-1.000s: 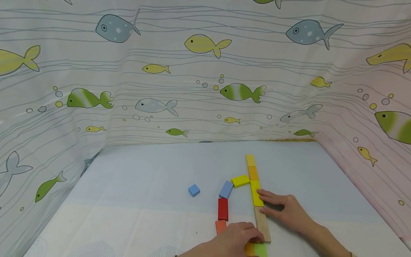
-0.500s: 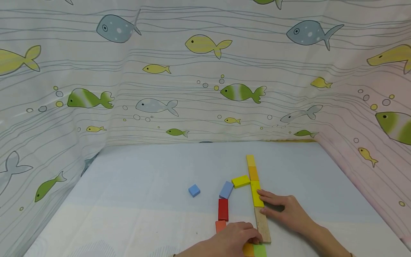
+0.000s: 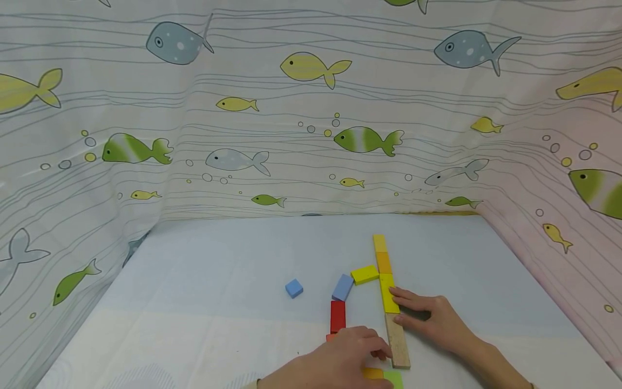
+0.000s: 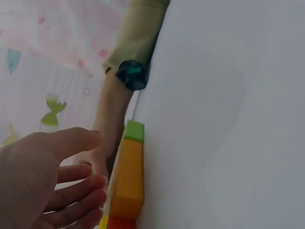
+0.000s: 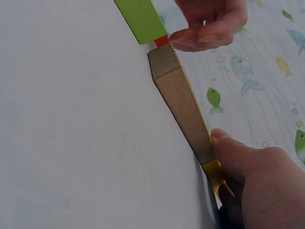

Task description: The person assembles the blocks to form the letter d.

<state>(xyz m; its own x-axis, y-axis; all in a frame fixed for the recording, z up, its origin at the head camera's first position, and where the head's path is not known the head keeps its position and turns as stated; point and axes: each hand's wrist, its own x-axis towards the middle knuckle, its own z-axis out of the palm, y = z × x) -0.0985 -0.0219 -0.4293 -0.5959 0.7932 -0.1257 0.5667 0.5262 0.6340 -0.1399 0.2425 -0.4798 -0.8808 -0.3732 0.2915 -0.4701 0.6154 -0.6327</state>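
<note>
Close above the near end of a row of blocks, my left hand [image 3: 342, 354] has loosely bent fingers, thumb apart, with nothing between them in the left wrist view. An orange block [image 4: 131, 174] and a green block [image 4: 135, 131] stand beside its fingertips. My right hand [image 3: 439, 321] rests at the row's right side. Its forefinger touches a long yellow block [image 3: 387, 289] and its thumb lies at the plain wooden block [image 5: 183, 107]. In the head view the left hand hides most of an orange-red block [image 3: 331, 337].
A red block [image 3: 337, 316], a blue block [image 3: 342, 287] and a slanted yellow block [image 3: 364, 274] curve up to the row. Two smaller blocks, orange [image 3: 384, 262] and yellow [image 3: 379, 242], extend it away. A small blue block [image 3: 293, 288] lies alone on the left. Fish-print cloth [image 3: 301, 119] hangs behind.
My left hand has drawn off the wooden block's near end, slightly left and away, now covering more of the orange-red block. The right hand stays put.
</note>
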